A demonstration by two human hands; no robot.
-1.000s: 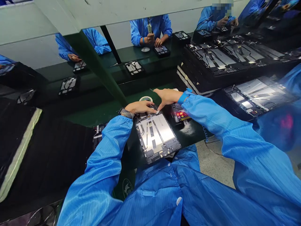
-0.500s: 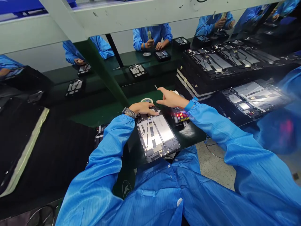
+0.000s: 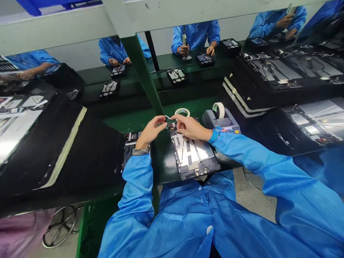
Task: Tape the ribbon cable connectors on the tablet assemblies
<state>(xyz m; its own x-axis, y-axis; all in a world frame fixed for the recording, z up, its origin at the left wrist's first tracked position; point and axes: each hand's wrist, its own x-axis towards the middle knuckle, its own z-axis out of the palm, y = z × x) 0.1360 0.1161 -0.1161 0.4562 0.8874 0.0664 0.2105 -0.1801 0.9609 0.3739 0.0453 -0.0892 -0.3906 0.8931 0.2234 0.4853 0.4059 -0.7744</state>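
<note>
A short white strip point(image 3: 168, 117), which looks like tape, spans the gap between my fingertips. My right hand point(image 3: 189, 128) pinches one end of it above the top of an opened tablet point(image 3: 192, 154). At the other end are the curled fingertips of my left hand point(image 3: 152, 132), just left of the tablet's top corner; the exact grip there is small to see. The tablet lies with its silvery inside and dark flex cables facing up, partly covered by my right hand. Just beyond my hands a roll of tape point(image 3: 182, 112) lies flat.
A grey tape dispenser point(image 3: 221, 120) carrying a white tape roll point(image 3: 219, 110) stands right. Another opened device point(image 3: 131, 143) lies by my left wrist. Stacked black trays point(image 3: 258, 91) hold tablets at right; a black mat point(image 3: 91, 154) covers the left. A green post point(image 3: 143, 71) rises ahead. Co-workers sit opposite.
My left hand has lifted off the tablet's top and moved left. My right hand has come from near the dispenser to over the tablet with the strip. The view has turned left.
</note>
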